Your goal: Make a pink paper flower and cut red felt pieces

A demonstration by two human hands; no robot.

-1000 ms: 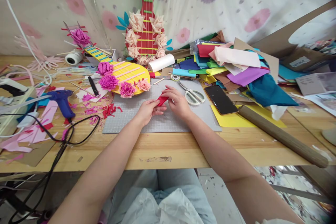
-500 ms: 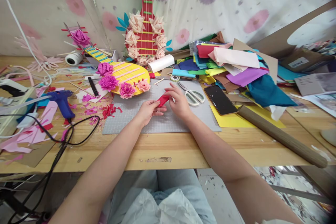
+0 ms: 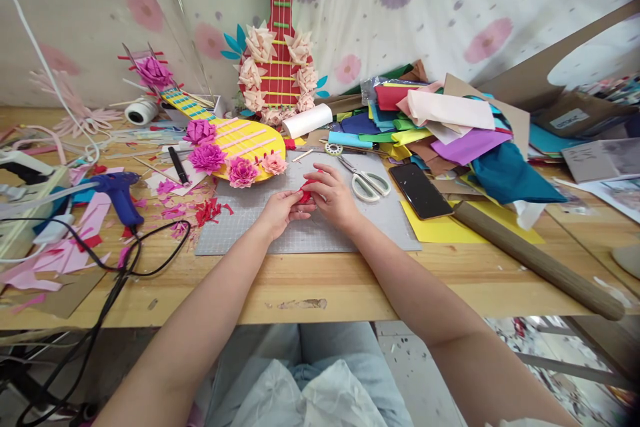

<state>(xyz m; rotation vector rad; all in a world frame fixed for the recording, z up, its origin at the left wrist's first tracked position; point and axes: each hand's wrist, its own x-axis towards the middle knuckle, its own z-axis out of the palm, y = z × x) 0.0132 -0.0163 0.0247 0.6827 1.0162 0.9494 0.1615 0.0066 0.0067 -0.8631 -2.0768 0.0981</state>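
Between my two hands is a small piece of red crepe paper (image 3: 306, 195), mostly covered by fingers. My left hand (image 3: 284, 211) pinches its near left side between thumb and fingers. From the right, my right hand (image 3: 334, 197) closes over the paper, fingers curled across its top. Both hands hover over the grey cutting mat (image 3: 240, 233). White-handled scissors (image 3: 369, 185) lie on the mat just right of my right hand. Red paper scraps (image 3: 207, 211) rest at the mat's left edge.
A yellow paper guitar (image 3: 255, 147) with pink flowers lies behind the mat; a red one (image 3: 280, 73) stands behind it. Left are a blue glue gun (image 3: 120, 197) and looping black cable (image 3: 160, 273). Right are a phone (image 3: 420, 191), a cardboard tube (image 3: 540, 260) and stacked coloured paper (image 3: 450, 113).
My right hand has moved slightly left and its fingers have closed over the red paper, which now shows less and looks more bunched. My left hand stays nearly in place.
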